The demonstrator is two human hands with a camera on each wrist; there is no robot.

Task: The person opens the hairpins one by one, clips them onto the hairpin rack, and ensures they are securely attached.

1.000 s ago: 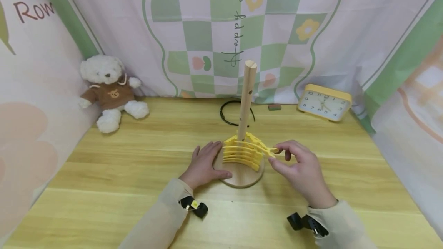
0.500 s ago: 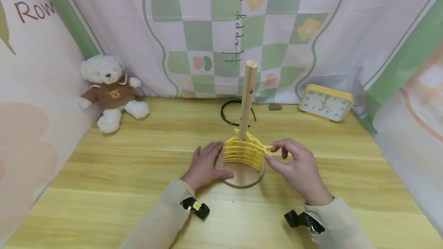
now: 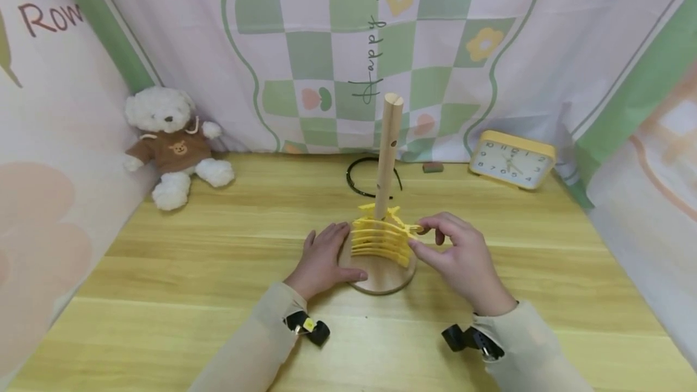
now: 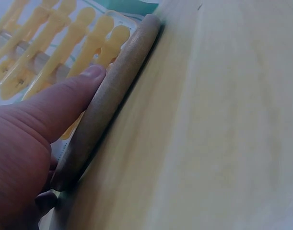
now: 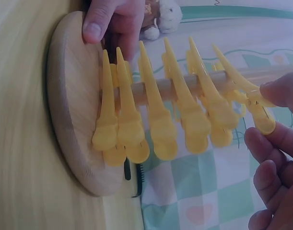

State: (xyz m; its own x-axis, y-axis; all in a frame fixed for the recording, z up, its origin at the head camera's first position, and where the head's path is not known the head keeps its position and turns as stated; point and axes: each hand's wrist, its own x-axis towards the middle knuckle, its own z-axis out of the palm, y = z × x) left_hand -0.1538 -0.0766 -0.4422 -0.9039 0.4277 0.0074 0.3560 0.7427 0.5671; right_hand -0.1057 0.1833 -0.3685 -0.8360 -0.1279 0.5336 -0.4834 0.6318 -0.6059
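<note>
A wooden post (image 3: 389, 144) stands upright on a round wooden base (image 3: 376, 280). Several yellow hair clips (image 5: 153, 115) are stacked along its lower part, with their long jaws on either side of it. My left hand (image 3: 321, 262) holds the base at its left side, thumb on top and fingers along the rim, partly hidden in the head view. Between thumb and finger, my right hand (image 3: 457, 259) pinches the tail of the uppermost yellow hair clip (image 5: 240, 81). That clip's jaws are spread around the post, just above the others.
A black hoop-shaped headband (image 3: 351, 180) lies behind the post, with a small reddish-green block (image 3: 432, 167) to its right. Farther right stands a yellow alarm clock (image 3: 512, 160). A white teddy bear (image 3: 176, 147) sits at the back left, against the curtain.
My right hand has moved a little to the left, bringing the pinched hair clip farther onto the post. The left hand has stayed on the base.
</note>
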